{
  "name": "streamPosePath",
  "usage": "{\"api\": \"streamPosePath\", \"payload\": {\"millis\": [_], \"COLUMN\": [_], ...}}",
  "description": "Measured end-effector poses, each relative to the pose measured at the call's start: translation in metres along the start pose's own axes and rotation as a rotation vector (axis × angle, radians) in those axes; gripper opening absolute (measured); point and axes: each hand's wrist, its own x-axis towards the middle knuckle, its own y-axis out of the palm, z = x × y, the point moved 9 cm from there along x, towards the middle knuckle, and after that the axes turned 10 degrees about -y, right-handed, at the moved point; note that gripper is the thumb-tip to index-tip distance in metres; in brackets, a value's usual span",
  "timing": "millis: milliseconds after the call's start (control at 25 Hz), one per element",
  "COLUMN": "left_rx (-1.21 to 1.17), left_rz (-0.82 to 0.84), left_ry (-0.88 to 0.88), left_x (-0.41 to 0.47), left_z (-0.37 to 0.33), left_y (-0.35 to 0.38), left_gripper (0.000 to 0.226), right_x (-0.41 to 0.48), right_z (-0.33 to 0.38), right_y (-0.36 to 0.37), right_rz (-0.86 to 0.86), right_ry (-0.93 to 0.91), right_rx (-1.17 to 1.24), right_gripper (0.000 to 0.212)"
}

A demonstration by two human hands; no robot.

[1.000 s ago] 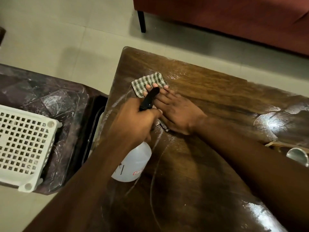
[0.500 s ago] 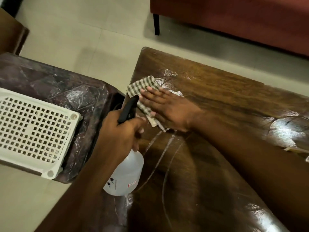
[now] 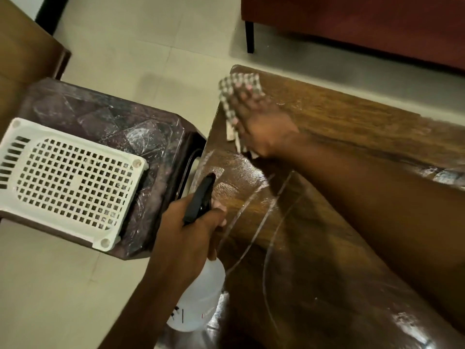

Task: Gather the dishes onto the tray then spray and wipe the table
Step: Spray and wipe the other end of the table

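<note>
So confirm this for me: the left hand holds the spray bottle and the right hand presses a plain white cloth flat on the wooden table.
Not quite: the cloth is checked, not plain white, as the head view shows. The left hand does hold the spray bottle, and the right hand presses the cloth flat on the wooden table.

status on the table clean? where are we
Spraying looks done: wet streaks shine across the wooden table. Wiping is in hand: the right hand presses the checked cloth at the far-left corner, and the left hand holds the spray bottle. Left: the streaked near side. No dishes or tray in view.
</note>
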Motion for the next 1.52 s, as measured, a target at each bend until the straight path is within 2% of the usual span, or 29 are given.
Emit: {"api": "streamPosePath", "payload": {"millis": [80,160,240,320,360,400,440,480,600,640,680,720,840,880,920,960,1080,1120,1160,1200,1320,1400,1440,1480,1520], "left_rx": [-0.011,-0.022,-0.042,-0.039,-0.030,-0.020,-0.014,-0.008,0.045,0.066,0.092,0.119,0.177,0.188,0.189,0.183,0.152,0.154,0.166,0.176,0.136,0.125,0.124,0.119,0.110], "left_rz": [-0.002,-0.019,-0.028,-0.018,-0.015,-0.012,-0.004,0.010,0.076,0.114,0.152,0.183,0.218,0.219,0.221,0.221,0.211,0.207,0.194,0.177,0.135,0.096,0.079,0.063,0.054], "left_ry": [0.007,-0.006,-0.023,-0.021,-0.020,-0.020,-0.025,-0.034,-0.062,-0.072,-0.081,-0.091,-0.136,-0.148,-0.150,-0.143,-0.111,-0.097,-0.083,-0.073,-0.056,-0.068,-0.075,-0.088,-0.100], "left_x": [-0.002,-0.004,-0.008,-0.012,-0.013,-0.015,-0.017,-0.020,-0.030,-0.035,-0.038,-0.040,-0.053,-0.058,-0.063,-0.067,-0.075,-0.077,-0.079,-0.079,-0.078,-0.077,-0.077,-0.076,-0.076], "left_z": [0.005,0.014,0.017,0.019,0.020,0.022,0.025,0.028,0.038,0.043,0.048,0.055,0.077,0.084,0.088,0.091,0.092,0.093,0.093,0.093,0.097,0.104,0.109,0.115,0.120], "left_y": [0.000,-0.001,0.001,0.002,0.002,0.001,0.002,0.003,0.009,0.014,0.019,0.023,0.025,0.024,0.022,0.019,0.007,0.000,-0.006,-0.011,-0.033,-0.046,-0.053,-0.059,-0.064], "left_gripper": [0.009,0.007,0.007,0.008,0.011,0.013,0.013,0.013,0.013,0.013,0.012,0.010,0.010,0.012,0.012,0.013,0.023,0.031,0.038,0.041,0.020,0.020,0.023,0.023,0.021], "right_x": [0.004,0.012,0.015,-0.010,-0.032,-0.053,-0.072,-0.091,-0.151,-0.165,-0.173,-0.178,-0.210,-0.222,-0.227,-0.225,-0.209,-0.201,-0.192,-0.183,-0.180,-0.182,-0.172,-0.155,-0.132], "right_z": [-0.053,-0.062,-0.029,0.015,0.022,0.018,0.004,-0.018,-0.064,-0.054,-0.033,-0.004,0.079,0.083,0.077,0.067,0.040,0.056,0.082,0.114,0.217,0.230,0.221,0.205,0.182], "right_y": [-0.017,-0.020,-0.014,0.006,0.015,0.022,0.026,0.025,0.030,0.038,0.047,0.059,0.087,0.090,0.091,0.088,0.070,0.072,0.077,0.087,0.117,0.117,0.112,0.104,0.093], "right_rz": [-0.016,-0.005,0.011,0.084,0.123,0.125,0.088,0.012,-0.239,-0.265,-0.248,-0.181,0.095,0.144,0.153,0.108,-0.210,-0.267,-0.258,-0.198,0.019,0.105,0.132,0.145,0.134], "right_ry": [0.294,0.335,0.122,-0.243,-0.365,-0.406,-0.354,-0.227,0.298,0.379,0.354,0.226,-0.380,-0.474,-0.457,-0.342,0.291,0.414,0.426,0.324,-0.303,-0.599,-0.640,-0.599,-0.482], "right_rx": [0.076,0.125,0.108,0.054,0.036,0.024,0.025,0.037,0.160,0.169,0.147,0.118,-0.009,-0.042,-0.054,-0.040,0.163,0.221,0.238,0.224,0.105,0.024,-0.004,-0.011,0.010], "right_gripper": [0.070,0.073,0.075,0.073,0.069,0.066,0.065,0.065,0.065,0.065,0.065,0.065,0.064,0.064,0.063,0.063,0.062,0.063,0.064,0.064,0.059,0.057,0.059,0.060,0.062]}}
